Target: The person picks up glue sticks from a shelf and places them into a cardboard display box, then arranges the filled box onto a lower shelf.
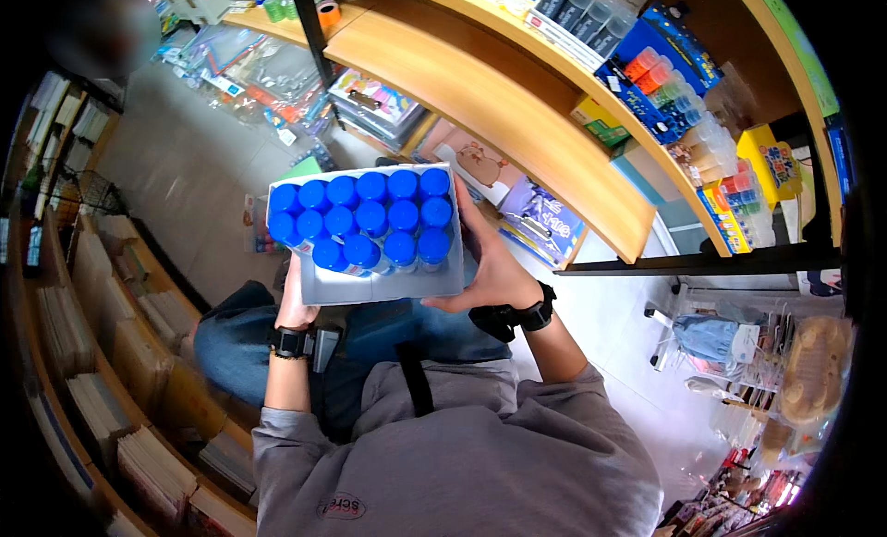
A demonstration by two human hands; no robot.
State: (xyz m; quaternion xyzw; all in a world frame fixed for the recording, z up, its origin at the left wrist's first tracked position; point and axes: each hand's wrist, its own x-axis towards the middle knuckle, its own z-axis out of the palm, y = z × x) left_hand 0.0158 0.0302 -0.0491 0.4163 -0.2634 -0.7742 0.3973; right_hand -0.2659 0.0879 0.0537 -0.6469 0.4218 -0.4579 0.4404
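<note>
Both my hands hold an open white cardboard box [378, 291] above my lap. Rows of small bottles with bright blue caps [372, 218] stand in it, filling most of it; a bare strip of the box bottom shows along the side nearest me. My right hand [495, 270] grips the box's right side, thumb at the near corner and fingers along the side wall. At the lower left, my left hand [296, 294] supports the box, with its fingers mostly hidden beneath it. Each wrist wears a black strap.
A wooden shelf board [485, 135] runs ahead of me. Marker pens [651, 72] and boxed goods fill the shelf above it; books and a purple picture pack [540, 211] lie below. Bookshelves [125, 343] line my left. Plastic-wrapped goods [263, 79] lie on the floor beyond. Hanging merchandise [714, 339] is at right.
</note>
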